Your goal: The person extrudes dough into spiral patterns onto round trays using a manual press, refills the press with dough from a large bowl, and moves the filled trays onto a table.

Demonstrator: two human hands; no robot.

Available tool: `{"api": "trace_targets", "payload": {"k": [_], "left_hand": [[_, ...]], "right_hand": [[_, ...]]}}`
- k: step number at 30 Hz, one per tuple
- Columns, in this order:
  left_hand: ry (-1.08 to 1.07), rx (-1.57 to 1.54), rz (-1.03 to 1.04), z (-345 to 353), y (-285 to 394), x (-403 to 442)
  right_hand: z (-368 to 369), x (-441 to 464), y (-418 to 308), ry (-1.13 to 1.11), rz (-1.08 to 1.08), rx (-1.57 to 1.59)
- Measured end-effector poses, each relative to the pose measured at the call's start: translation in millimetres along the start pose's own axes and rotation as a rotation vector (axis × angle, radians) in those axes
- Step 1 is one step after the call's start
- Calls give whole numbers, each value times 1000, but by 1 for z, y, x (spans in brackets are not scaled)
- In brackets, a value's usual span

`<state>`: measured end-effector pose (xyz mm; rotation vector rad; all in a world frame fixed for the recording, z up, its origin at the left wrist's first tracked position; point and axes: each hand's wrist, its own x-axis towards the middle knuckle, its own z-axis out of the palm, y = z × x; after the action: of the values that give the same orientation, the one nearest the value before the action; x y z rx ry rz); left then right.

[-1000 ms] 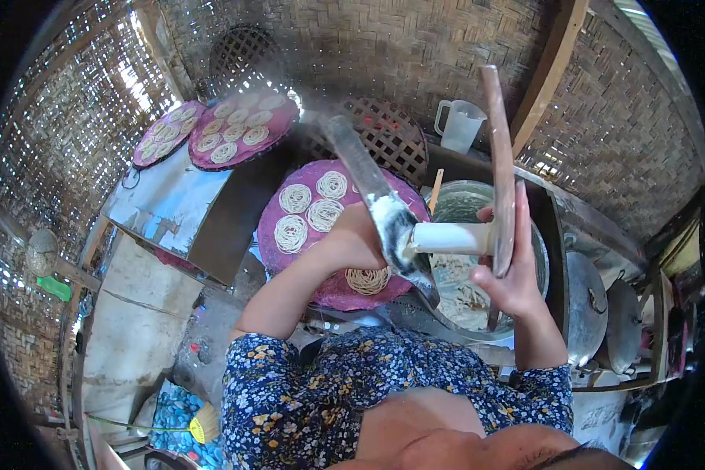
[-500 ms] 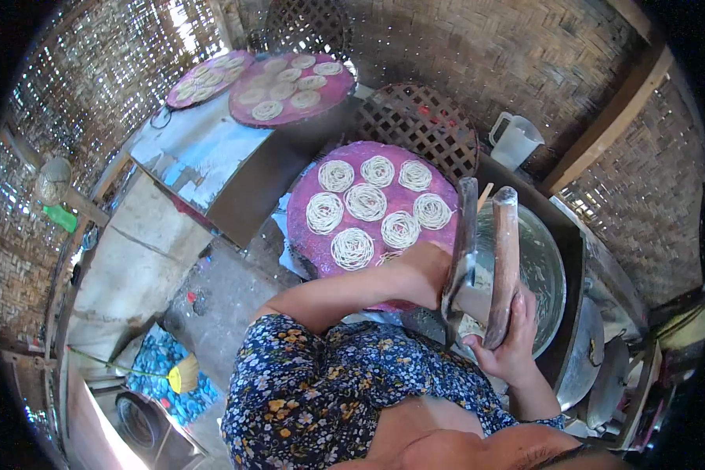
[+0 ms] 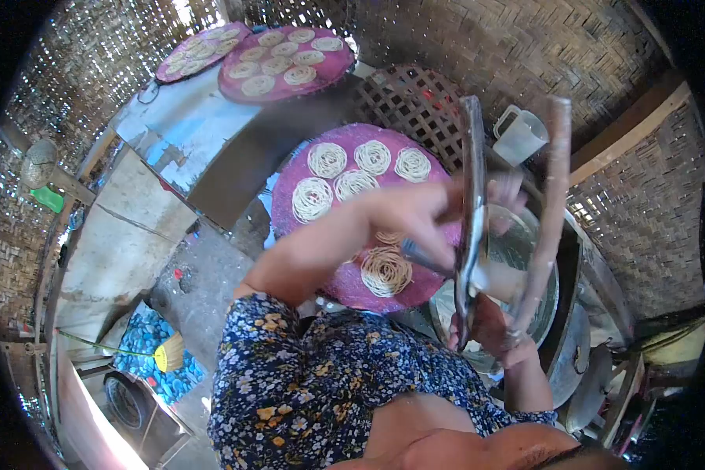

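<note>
A press with two long handles and a pale cylinder [image 3: 500,280] between them is upright over a large metal basin [image 3: 544,294]. My left hand [image 3: 427,215] reaches across the near handle [image 3: 471,180], its fingers smeared by motion. Low on the press, my right hand [image 3: 500,329] is closed around its lower part, near the far handle [image 3: 554,180]. Left of the press stands a round pink tray [image 3: 290,168] bearing several coils of pale noodles; my left forearm covers part of it. One coil [image 3: 386,272] lies below that forearm.
Two more pink trays [image 3: 231,78] with coils rest on a box [image 3: 164,129] at the upper left. A plastic jug [image 3: 521,139] and a woven basket [image 3: 407,102] stand behind the press. Metal lids [image 3: 595,384] are at the right, a yellow broom [image 3: 169,354] lower left.
The press handles, slanted at first, now stand more upright and farther apart than half a second ago. My left hand has moved up and across the handle. The view has shifted.
</note>
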<state>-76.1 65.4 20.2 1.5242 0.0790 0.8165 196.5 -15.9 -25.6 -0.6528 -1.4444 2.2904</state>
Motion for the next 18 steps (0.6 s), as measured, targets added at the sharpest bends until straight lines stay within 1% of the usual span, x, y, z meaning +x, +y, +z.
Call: {"api": "trace_targets", "payload": {"k": [1, 2, 3, 4, 7, 8, 11, 13, 15, 16, 18], "left_hand": [[-38, -415, 255, -3, 15, 16], [-14, -575, 289, -5, 40, 21], [-99, -638, 374, -1, 51, 30], [-184, -698, 463, 2, 51, 38], [-159, -581, 514, 5, 36, 56], [-120, -489, 577, -4, 25, 60], [176, -535, 463, -35, -16, 63], [290, -748, 438, -62, -46, 67], [291, -908, 394, -75, -52, 61], [453, -846, 343, -77, -53, 57], [413, -859, 372, -87, -58, 47]], "right_hand": [[0, -2, 4, -29, 15, 73], [0, -6, 4, -40, 36, 123], [-2, -10, 3, -43, 60, 169], [-4, -15, 2, -35, 85, 211], [-14, -31, -15, 37, 133, 257], [-16, -35, -22, 73, 145, 261], [-32, -38, -35, 165, 156, 200], [-49, -31, -33, 188, 161, 87], [-61, -21, -32, 212, 181, -6], [-62, -14, -32, 226, 196, -36], [-53, 1, -38, 265, 202, -114]]}}
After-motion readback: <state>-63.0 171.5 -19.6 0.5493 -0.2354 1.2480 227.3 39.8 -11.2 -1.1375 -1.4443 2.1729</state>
